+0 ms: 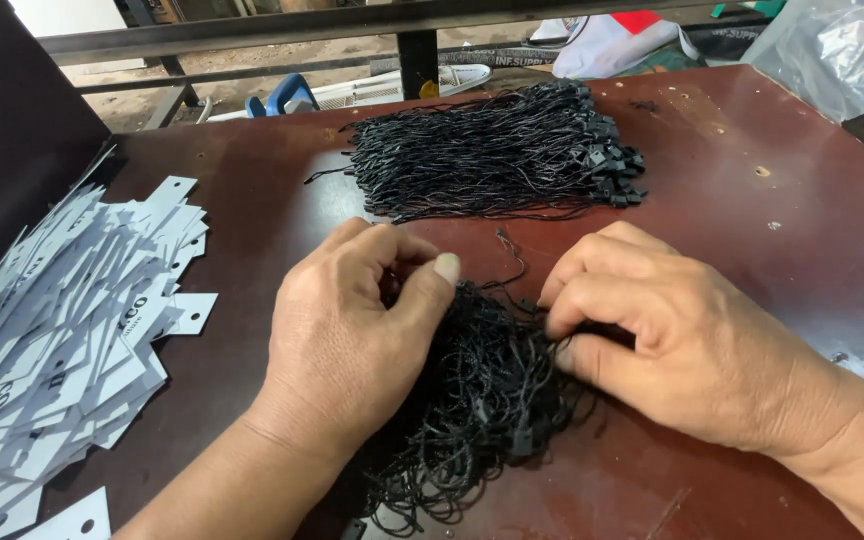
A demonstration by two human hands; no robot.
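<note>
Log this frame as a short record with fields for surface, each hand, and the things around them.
surface: dark red-brown table, scuffed
left hand: left hand pinching into a tangled bundle of black strings
right hand: right hand gripping the same bundle from the other side
behind the hands: a neater pile of black strings with small plastic ends, apart from the hands
left edge: heap of white paper tags, each with a punched hole
far right corner: clear plastic bag

Dark red-brown table [732, 180], scuffed; black metal rail [252, 35] behind; dusty ground beyond; clear plastic bag [842, 45] far right; daylight.
</note>
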